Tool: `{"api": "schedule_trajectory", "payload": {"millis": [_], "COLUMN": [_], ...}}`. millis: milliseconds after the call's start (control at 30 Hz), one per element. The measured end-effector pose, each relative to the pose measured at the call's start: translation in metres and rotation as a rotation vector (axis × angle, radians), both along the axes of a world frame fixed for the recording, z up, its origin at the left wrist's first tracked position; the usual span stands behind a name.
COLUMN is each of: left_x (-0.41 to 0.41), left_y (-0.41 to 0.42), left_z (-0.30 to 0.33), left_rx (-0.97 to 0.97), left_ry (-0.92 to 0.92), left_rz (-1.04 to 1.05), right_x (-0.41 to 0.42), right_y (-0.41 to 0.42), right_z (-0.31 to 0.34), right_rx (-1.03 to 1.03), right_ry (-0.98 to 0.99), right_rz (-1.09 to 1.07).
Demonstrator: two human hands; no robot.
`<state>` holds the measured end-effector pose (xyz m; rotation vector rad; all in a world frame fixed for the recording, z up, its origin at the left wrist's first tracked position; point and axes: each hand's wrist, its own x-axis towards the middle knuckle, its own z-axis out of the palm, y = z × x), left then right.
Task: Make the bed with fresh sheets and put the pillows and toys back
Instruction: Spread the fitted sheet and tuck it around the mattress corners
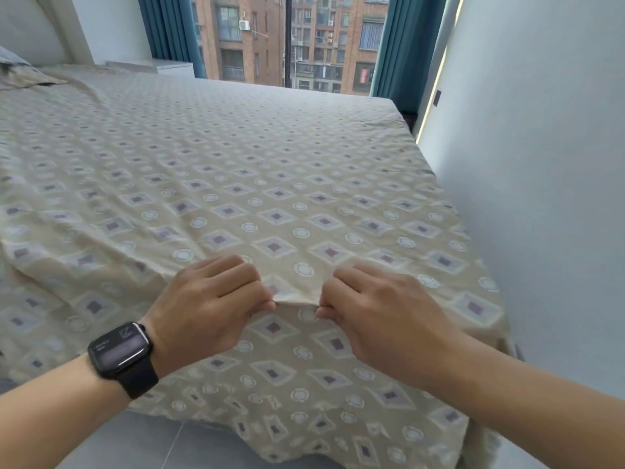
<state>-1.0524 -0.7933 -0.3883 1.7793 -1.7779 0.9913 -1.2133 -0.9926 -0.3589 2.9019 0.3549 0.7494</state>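
A beige sheet (270,170) printed with diamonds and circles covers the bed, wrinkled along the left and hanging over the near edge. My left hand (209,299), with a black watch on the wrist, pinches a raised fold of the sheet near the foot of the bed. My right hand (382,309) pinches the same fold a short way to the right, so the cloth bunches into a ridge between the two hands. At the far left, near the headboard, lies the corner of a grey pillow (12,57).
A white wall (541,164) runs close along the bed's right side. Beyond the bed is a large window (287,38) framed by teal curtains (169,28). Grey floor tiles (135,441) show below the hanging sheet at the lower left.
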Motion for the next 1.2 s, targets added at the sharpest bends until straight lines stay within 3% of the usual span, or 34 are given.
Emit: {"api": "schedule_trajectory", "payload": {"millis": [233,400,700,800,933,1200], "left_x": [-0.008,-0.013,-0.026,-0.03,-0.031,-0.04], "left_y": [0.003,0.003,0.005,0.015,0.027,0.01], "left_z": [-0.007,0.011,0.009,0.007,0.005,-0.013], "left_rx": [0.03,0.169,0.342,0.374,0.285,0.259], "left_ry": [-0.014,-0.011,0.002,-0.03,-0.119,-0.365], "left_rz": [0.057,0.068,0.137,0.185,0.216,0.28], "right_x": [0.002,-0.01,-0.076,-0.104,-0.118,-0.104], "right_y": [0.01,-0.003,-0.068,-0.084,-0.088,-0.088], "right_z": [-0.014,-0.003,-0.012,-0.019,-0.035,-0.047], "right_rx": [0.002,-0.047,-0.144,-0.152,-0.185,-0.432], "right_ry": [-0.059,-0.049,0.274,0.144,-0.146,-0.315], "right_rz": [-0.046,-0.074,-0.319,-0.376,-0.243,-0.067]}}
